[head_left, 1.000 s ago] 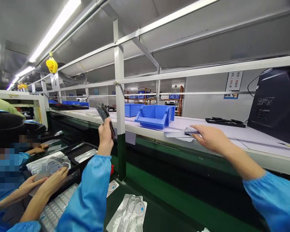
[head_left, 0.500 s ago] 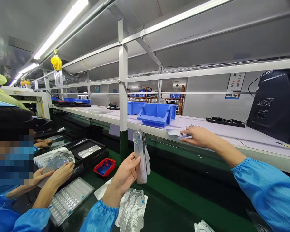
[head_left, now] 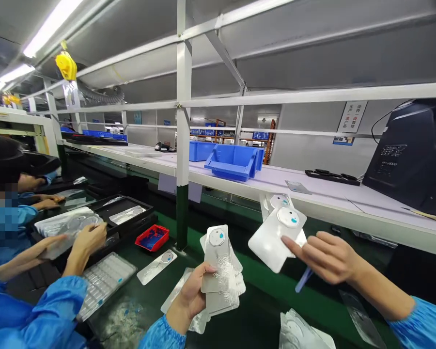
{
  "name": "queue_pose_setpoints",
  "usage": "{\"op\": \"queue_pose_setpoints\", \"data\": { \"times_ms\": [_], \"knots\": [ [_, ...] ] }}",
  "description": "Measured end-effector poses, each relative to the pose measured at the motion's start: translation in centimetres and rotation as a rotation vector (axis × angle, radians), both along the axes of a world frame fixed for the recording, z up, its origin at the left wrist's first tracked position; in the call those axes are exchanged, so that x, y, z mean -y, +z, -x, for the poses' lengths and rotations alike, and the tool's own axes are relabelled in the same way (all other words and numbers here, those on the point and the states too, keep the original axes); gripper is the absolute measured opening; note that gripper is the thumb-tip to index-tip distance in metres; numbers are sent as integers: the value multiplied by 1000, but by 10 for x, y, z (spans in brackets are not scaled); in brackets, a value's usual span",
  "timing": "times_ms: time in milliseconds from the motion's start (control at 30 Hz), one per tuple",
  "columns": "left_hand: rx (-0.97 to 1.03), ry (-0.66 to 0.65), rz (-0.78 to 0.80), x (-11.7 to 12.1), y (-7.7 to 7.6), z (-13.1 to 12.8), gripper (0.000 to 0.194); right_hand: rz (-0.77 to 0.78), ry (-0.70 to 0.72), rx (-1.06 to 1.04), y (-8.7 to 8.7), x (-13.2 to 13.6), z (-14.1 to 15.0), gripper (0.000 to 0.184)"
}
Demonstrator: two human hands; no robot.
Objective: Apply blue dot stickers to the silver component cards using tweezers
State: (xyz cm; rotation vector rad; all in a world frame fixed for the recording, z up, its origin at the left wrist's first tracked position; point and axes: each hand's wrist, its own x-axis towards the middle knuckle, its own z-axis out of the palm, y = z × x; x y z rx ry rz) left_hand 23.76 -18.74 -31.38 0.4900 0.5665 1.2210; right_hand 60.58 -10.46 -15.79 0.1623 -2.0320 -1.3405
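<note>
My left hand (head_left: 191, 295) is closed around a fanned stack of white cards (head_left: 220, 271), each with a round disc and a blue dot near its top. My right hand (head_left: 325, 257) holds a second small bunch of the same white cards (head_left: 276, 235) up beside the first, fingers pinched on their lower edge, with a thin blue strip (head_left: 303, 280) hanging below the hand. Both bunches hover over the dark green belt (head_left: 261, 310). More of these cards (head_left: 156, 266) lie flat on the belt under my left hand.
A co-worker's hands (head_left: 83, 240) at the left hold clear trays. A red tray (head_left: 152, 237) and a clear blister tray (head_left: 103, 281) sit on the belt. The white shelf (head_left: 312, 194) carries blue bins (head_left: 234, 162) and a black monitor (head_left: 410, 155). A white post (head_left: 183, 145) stands ahead.
My right hand left the shelf and came down with a bunch of white cards. My left hand dropped a little and turned its stack face-on. The camera tilted downward.
</note>
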Motion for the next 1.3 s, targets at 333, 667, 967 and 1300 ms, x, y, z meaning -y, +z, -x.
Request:
{"op": "queue_pose_setpoints", "data": {
  "times_ms": [333, 667, 967, 1300],
  "knots": [
    [-60, -122, 27, 6, -20, -72, 40, 219, 61, 122, -78, 78, -2, 24],
    [-182, 16, -1, 27, -55, -152, 73, 909, -167, -48, -190, 116, -32, 60],
    [-283, -95, -43, 42, -95, -194, 89, 1923, -273, -1289, -284, 180, -21, 53],
    [-315, -62, 2, 58, -128, -223, 95, 2259, -67, -1633, -298, 211, -56, 63]
  ]
}}
